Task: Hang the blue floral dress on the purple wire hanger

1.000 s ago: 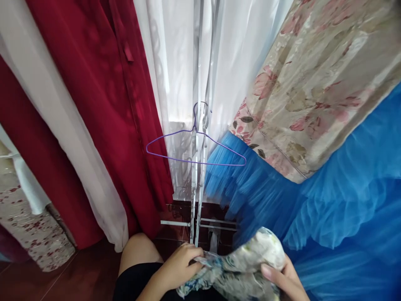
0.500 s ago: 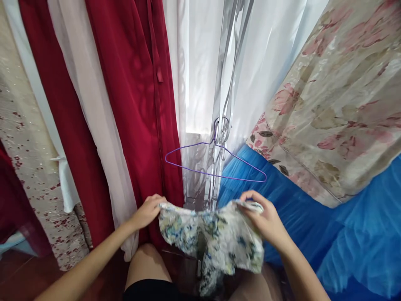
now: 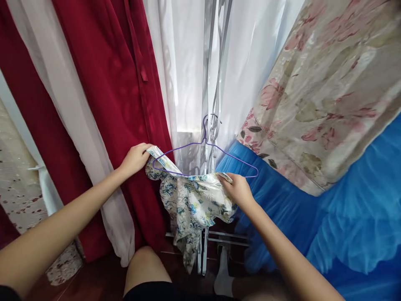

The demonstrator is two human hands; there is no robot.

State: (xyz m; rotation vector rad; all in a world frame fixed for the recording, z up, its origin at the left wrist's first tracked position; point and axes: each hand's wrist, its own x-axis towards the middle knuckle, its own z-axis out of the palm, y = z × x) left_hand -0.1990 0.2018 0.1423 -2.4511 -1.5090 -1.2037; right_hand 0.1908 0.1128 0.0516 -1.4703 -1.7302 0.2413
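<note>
A purple wire hanger (image 3: 238,164) hangs by its hook from a white metal rack (image 3: 209,79). My left hand (image 3: 134,159) pinches one top corner of a small white garment with blue and green flowers (image 3: 191,200) and holds it at the hanger's left end. My right hand (image 3: 238,190) grips the garment's other top corner just under the hanger's bottom wire, right of its middle. The cloth droops between my hands and hangs down in front of the rack's leg.
Dark red (image 3: 103,83) and pale pink (image 3: 62,92) garments hang at the left, sheer white fabric (image 3: 181,62) behind the rack. A beige floral fabric (image 3: 328,83) and blue tulle (image 3: 344,209) fill the right side. My knee (image 3: 145,267) and a socked foot (image 3: 223,280) are below, over dark wooden floor.
Both hands have risen from my lap with the floral garment, spread it out, and brought it up to the purple hanger. The left corner now reaches the hanger's left end.
</note>
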